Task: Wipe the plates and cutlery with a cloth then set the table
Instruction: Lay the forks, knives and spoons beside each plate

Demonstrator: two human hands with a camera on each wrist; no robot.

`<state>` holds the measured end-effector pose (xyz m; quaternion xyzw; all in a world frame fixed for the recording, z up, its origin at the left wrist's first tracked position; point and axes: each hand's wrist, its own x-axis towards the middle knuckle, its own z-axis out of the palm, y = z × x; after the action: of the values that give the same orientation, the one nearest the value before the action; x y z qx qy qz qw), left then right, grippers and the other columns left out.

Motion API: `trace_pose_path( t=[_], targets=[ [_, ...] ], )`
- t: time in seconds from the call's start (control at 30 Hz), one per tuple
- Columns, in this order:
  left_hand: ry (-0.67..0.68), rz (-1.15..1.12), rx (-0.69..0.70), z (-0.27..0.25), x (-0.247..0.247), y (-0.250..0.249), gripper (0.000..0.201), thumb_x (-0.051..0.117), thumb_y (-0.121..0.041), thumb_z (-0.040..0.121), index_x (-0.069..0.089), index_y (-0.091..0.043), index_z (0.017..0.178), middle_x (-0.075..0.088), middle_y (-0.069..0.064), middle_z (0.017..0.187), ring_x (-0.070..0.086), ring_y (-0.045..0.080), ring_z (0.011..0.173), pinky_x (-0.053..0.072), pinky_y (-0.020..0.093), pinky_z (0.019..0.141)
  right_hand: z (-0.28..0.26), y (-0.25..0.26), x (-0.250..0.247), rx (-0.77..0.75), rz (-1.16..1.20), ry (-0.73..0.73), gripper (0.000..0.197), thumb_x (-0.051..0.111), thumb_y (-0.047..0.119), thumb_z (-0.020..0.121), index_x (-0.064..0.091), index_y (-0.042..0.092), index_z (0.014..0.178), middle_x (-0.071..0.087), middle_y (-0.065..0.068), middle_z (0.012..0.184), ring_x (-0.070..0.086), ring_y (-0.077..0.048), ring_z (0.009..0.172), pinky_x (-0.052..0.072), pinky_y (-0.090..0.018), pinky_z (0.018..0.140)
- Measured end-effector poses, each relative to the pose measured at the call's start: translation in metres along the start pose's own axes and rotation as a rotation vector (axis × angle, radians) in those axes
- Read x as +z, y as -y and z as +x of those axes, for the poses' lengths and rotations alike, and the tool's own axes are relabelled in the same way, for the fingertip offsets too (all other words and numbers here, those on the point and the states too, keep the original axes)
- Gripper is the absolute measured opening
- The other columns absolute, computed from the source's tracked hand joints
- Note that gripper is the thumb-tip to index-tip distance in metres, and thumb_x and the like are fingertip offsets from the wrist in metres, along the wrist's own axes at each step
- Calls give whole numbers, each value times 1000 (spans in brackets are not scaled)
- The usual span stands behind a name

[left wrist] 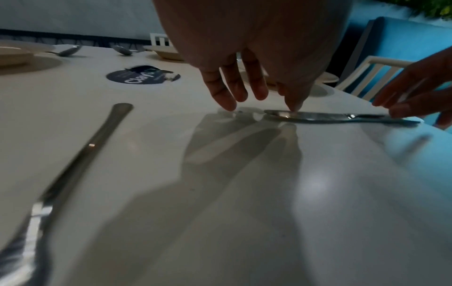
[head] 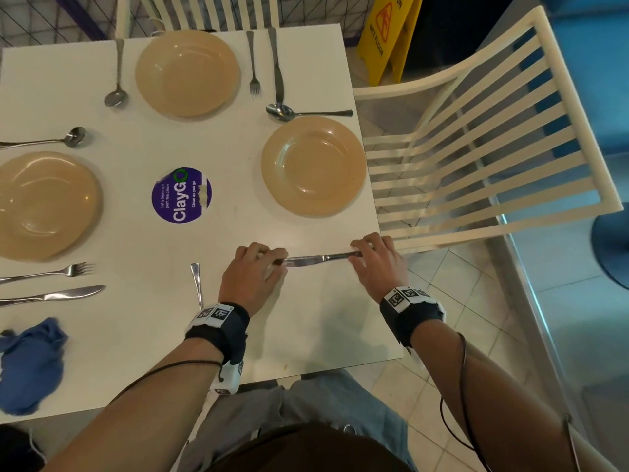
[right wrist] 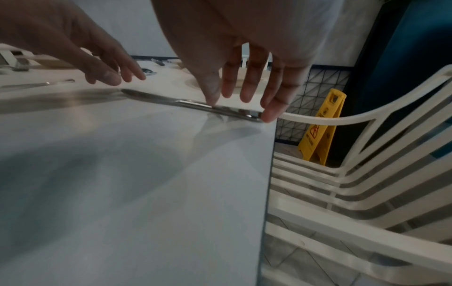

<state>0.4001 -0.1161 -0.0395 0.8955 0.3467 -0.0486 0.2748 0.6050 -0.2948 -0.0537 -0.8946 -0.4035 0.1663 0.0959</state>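
Item: knife, flat on counter near right edge, just below right plate. We had left hand fingers spread, tips on blade end; right hand fingers spread, tips on handle end. Neither gripped. Advice: we judged small nudges best, squaring knife to plate, handle kept clear of edge. Surface: white, glossy, purple sticker; blue cloth lay left. Room: white slatted chair, yellow floor sign.

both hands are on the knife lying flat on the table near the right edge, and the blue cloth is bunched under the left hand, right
Not quite. The blue cloth lies untouched at the table's near left corner, as the head view shows. The rest holds: the left hand and right hand touch the knife, which lies flat near the right edge.
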Motion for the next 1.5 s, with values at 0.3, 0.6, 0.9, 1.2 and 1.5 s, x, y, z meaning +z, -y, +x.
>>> trace_pose_path(
  t=[0.3,0.6,0.9,1.2,1.5],
  targets=[
    [50,-19,-372,-83,-45,64,28,57,-62,90,55,-35,94,52,-16,96,53,13,93,39,31,67,-7,94,-4,-285,3,-9,21,66,28,91,69,24,112,62,2,110,58,-24,101,57,-36,62],
    [250,-14,-515,-135,-34,102,47,61,-64,84,37,-31,109,57,-7,98,60,20,84,43,34,69,1,233,50,-736,-105,253,49,74,4,73,67,24,118,60,-6,130,56,-33,112,54,-43,76],
    [67,-454,-645,-141,-54,147,14,74,-15,86,69,-27,90,69,-5,90,64,19,85,53,28,77,-3,260,78,-782,-407,354,40,78,13,70,67,30,105,62,2,110,55,-30,101,46,-44,77],
    [139,-492,-535,-87,-89,143,20,60,-12,94,77,-21,99,71,0,98,64,13,83,44,11,64,1,225,57,-630,-334,228,18,74,15,75,66,26,87,61,6,83,58,-24,81,40,-41,71],
    [56,-624,-412,-15,-81,48,15,64,-6,92,76,-16,91,74,7,74,69,15,58,60,25,64,17,122,-4,-290,-161,99,16,64,18,88,68,26,101,62,3,99,62,-25,90,41,-41,77]
  ],
)
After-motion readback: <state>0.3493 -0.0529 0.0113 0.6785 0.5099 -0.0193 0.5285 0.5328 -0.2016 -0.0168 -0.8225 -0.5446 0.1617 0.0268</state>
